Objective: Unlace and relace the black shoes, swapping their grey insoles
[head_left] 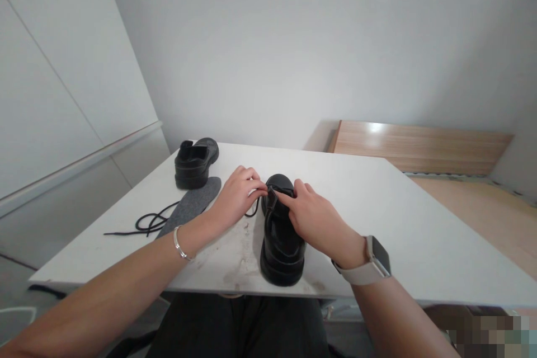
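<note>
A black shoe (pixel 285 240) stands on the white table in front of me, toe pointing away. My left hand (pixel 241 190) is at the shoe's left side, thumb and forefinger pinched together by the lacing. A black shoelace (pixel 253 212) loops down just below those fingers; the exact pinch point is too small to see clearly. From the right, my right hand (pixel 314 212) grips the shoe's upper. Its forefinger presses against the raised tongue (pixel 272 199), while the other fingers curl by the far side of the opening.
A second black shoe (pixel 193 165) sits at the table's back left. Near it lie a grey felt insole (pixel 191 204) and a loose black shoelace (pixel 146 226). The white table (pixel 377 224) carries brownish smudges by the shoe. A wooden headboard (pixel 419 142) stands beyond, at right.
</note>
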Action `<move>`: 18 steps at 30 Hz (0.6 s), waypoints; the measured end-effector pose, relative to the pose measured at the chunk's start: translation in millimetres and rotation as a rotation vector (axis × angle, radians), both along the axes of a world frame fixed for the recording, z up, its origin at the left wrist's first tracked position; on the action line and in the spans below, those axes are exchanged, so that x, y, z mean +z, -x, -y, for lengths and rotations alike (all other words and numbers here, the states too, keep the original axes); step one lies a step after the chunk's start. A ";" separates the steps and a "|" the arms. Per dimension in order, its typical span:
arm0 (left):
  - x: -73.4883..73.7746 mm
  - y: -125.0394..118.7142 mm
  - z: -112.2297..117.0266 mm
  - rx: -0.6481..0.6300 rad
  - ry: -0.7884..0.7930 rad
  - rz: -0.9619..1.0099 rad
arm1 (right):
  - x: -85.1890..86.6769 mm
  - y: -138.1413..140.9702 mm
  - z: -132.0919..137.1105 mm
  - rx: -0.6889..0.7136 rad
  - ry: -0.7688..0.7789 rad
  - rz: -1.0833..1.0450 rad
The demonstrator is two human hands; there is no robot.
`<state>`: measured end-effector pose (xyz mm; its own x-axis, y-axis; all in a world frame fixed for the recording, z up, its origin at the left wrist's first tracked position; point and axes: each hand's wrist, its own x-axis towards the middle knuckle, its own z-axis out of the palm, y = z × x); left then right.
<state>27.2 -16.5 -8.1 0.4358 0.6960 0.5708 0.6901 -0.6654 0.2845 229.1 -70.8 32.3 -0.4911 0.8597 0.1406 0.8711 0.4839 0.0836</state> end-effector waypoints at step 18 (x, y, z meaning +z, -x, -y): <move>22.2 -14.2 19.9 -0.011 0.279 0.030 | -3.5 3.3 -0.2 -0.049 -0.022 -0.026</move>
